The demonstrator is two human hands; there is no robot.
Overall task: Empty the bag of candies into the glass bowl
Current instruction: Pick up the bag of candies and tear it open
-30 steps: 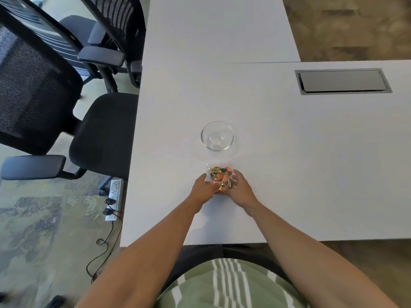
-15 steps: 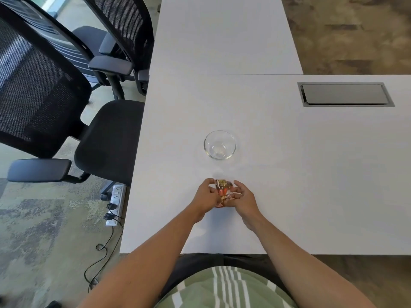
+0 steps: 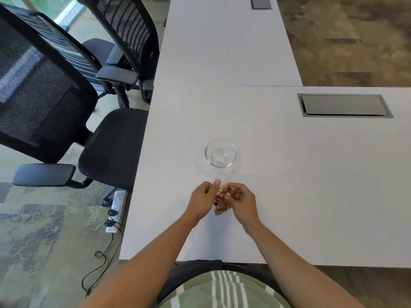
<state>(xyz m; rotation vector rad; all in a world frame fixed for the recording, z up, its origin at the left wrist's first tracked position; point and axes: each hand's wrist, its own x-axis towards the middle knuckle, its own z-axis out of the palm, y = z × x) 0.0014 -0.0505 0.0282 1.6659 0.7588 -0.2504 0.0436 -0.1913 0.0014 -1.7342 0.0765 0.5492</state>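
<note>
A small clear bag of candies (image 3: 220,200) with orange and gold wrappers is held between both hands, just above the white table (image 3: 289,174). My left hand (image 3: 202,199) grips its left side, thumb raised. My right hand (image 3: 241,200) pinches its top right edge. An empty glass bowl (image 3: 220,152) stands on the table a short way beyond the hands, apart from the bag.
Two black mesh office chairs (image 3: 55,112) stand left of the table. A power strip (image 3: 116,207) with cables lies on the floor by the table's left edge. A grey cable hatch (image 3: 343,105) is set into the table at the right.
The bag has been lifted off the table and turned upright between the hands. My view has tilted up, so the bowl and hands sit lower in the picture.
</note>
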